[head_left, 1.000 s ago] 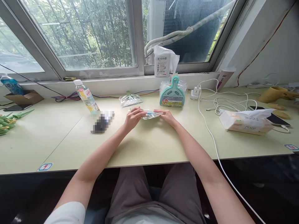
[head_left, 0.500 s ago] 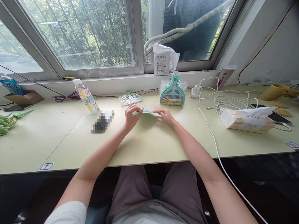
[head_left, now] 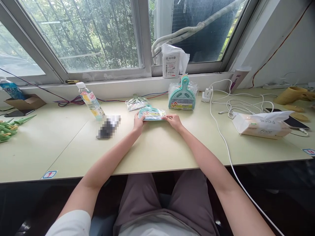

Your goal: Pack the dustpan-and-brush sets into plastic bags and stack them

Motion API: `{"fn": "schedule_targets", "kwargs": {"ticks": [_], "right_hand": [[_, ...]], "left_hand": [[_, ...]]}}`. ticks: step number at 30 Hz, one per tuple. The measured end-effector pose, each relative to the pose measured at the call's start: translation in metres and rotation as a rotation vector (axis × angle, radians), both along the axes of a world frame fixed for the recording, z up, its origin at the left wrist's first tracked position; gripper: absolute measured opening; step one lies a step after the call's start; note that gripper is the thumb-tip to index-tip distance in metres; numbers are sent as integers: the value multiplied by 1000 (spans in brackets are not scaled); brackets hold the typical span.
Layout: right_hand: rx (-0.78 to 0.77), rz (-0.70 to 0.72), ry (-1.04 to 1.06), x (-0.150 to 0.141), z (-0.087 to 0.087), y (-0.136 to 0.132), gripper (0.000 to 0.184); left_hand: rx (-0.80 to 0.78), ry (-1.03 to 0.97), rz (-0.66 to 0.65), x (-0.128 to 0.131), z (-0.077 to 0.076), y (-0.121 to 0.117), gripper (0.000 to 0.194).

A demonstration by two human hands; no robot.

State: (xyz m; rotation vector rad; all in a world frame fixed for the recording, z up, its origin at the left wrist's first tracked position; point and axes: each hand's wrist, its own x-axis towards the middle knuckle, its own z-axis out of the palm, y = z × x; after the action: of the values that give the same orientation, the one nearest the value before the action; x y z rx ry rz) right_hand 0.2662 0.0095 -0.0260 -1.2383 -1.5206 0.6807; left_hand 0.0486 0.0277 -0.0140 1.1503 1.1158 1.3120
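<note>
Both hands grip a green dustpan and brush set (head_left: 152,113) in clear wrapping, held just above the table with its handle pointing away. My left hand (head_left: 139,122) is closed on its left edge, the thumb on top. At the right edge the fingers of my right hand (head_left: 174,121) pinch the wrapping. Behind it to the right, more wrapped dustpan sets (head_left: 182,98) stand upright against the wall under the window. Another wrapped set (head_left: 135,103) lies flat on the table behind my left hand.
A drink bottle (head_left: 90,100) leans at the left, with a blurred dark item (head_left: 107,128) beside it. On the right are a tissue pack (head_left: 262,126), a white charger (head_left: 206,95) and tangled cables. One white cable (head_left: 225,147) runs over the table's front edge. A white box (head_left: 170,65) sits on the sill.
The dustpan set was seen nearly edge-on and has tipped so that its printed face shows. My left hand has shifted lower, its thumb now on top of the set.
</note>
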Motion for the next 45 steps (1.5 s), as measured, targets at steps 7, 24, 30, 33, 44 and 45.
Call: {"fn": "schedule_targets", "kwargs": {"ticks": [7,24,30,33,44,45], "right_hand": [[119,8,-10,-2,-3,2,28],[53,-258,52,-7,-5,5,12],[49,-309,49,-7,-1,0,16],[37,-283,54,-5,1,-2,22],[2,20,137,2,-2,3,61],[4,46,130,2,-2,3,65]], "left_hand": [[-228,-195,66,-3,1,-1,82],[-205,-197,-80,-3,7,0,19],[-124,-194,-132,-4,2,0,20],[-96,-151,-222,-7,2,2,26],[-166,-172,-111,-10,-3,11,22],[-174,-183,-95,-10,-3,12,21]]}}
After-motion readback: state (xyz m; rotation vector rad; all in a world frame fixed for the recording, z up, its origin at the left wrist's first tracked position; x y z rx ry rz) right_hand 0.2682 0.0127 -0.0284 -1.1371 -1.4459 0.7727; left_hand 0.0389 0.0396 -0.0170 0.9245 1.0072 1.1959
